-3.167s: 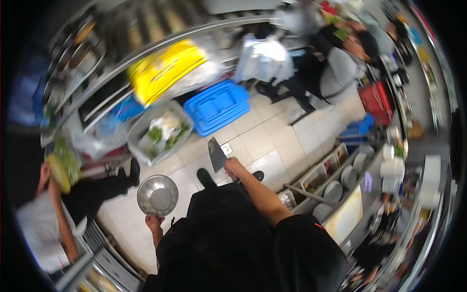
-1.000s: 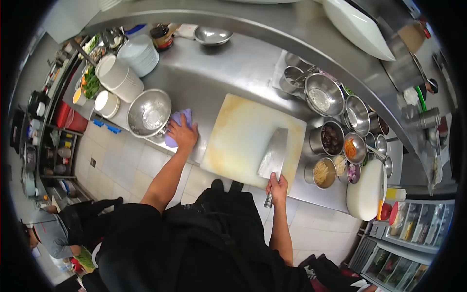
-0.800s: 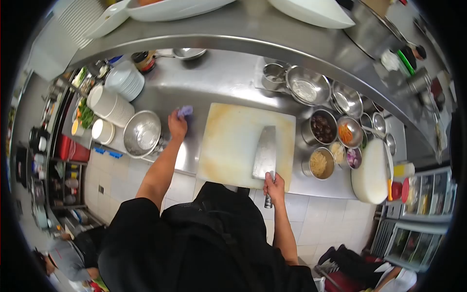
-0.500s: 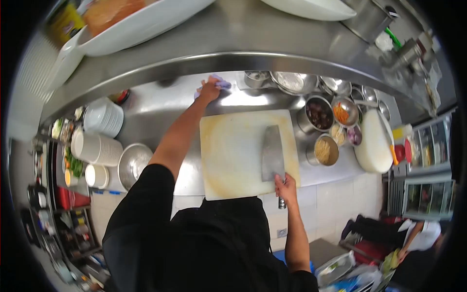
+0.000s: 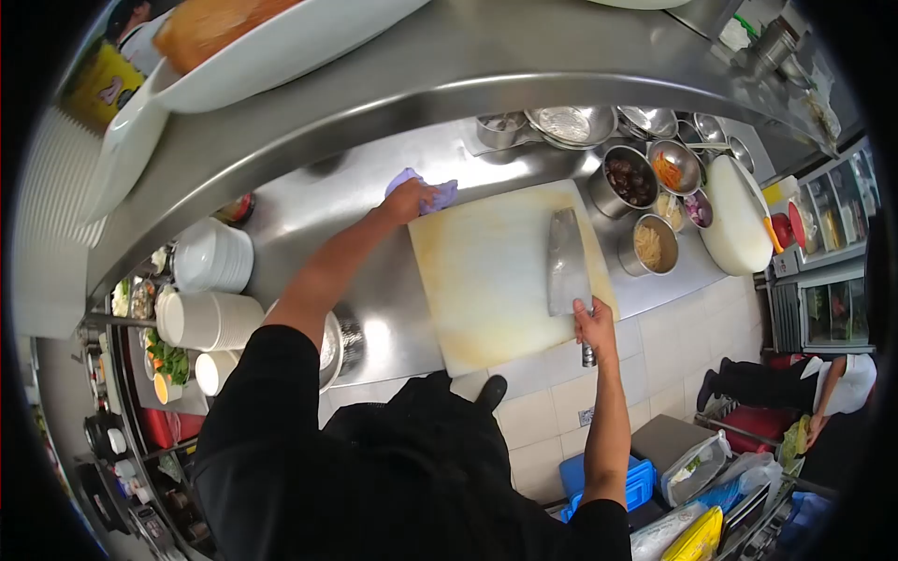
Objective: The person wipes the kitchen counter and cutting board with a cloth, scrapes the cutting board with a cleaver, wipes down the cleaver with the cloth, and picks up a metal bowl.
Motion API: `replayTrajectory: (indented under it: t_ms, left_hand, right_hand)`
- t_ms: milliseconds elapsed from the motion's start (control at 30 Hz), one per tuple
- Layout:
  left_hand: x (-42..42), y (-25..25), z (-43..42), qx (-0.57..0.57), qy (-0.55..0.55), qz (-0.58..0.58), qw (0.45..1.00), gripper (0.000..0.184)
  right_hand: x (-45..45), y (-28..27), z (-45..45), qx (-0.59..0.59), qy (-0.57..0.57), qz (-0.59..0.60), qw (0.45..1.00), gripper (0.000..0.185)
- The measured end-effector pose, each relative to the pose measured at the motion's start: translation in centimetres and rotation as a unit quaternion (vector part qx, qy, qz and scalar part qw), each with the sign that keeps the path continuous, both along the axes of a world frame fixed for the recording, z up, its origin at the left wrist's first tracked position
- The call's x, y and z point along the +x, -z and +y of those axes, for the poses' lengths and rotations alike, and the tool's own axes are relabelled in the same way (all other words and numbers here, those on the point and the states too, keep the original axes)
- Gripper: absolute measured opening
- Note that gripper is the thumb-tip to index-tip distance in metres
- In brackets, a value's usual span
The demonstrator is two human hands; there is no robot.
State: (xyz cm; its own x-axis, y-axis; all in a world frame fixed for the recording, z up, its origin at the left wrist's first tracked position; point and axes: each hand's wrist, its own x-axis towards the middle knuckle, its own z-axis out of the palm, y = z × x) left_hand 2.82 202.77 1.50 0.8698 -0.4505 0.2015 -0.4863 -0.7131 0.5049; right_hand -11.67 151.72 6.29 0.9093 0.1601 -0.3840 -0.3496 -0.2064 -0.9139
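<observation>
My left hand (image 5: 409,201) is closed on a crumpled purple cloth (image 5: 440,196) at the far left corner of a white cutting board (image 5: 496,280). The cloth lies against the steel counter (image 5: 309,210). My right hand (image 5: 595,325) grips the handle of a cleaver (image 5: 567,266). Its broad blade rests flat over the right side of the board, pointing away from me. Yellowish stains mark the board's edges.
Right of the board stand a pot of dark pieces (image 5: 625,185), a pot of pale shreds (image 5: 647,248) and a bowl of orange strips (image 5: 673,168). Stacked white bowls (image 5: 210,313) and a metal bowl (image 5: 341,351) are at left. A steel shelf (image 5: 449,84) overhangs the back. Another person (image 5: 795,383) is far right.
My left hand has drawn the purple cloth nearer the board's far left corner. The view has turned, so the board looks tilted. The cleaver stays on the board's right side in my right hand.
</observation>
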Motion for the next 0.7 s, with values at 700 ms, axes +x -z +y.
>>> replayTrajectory:
  t_ms: [700]
  left_hand:
    - [3.9, 3.5, 6.1, 0.143, -0.588, -0.083, 0.792, 0.052]
  right_hand:
    - [0.1, -1.1, 1.3, -0.004, 0.03, 0.014, 0.999, 0.035]
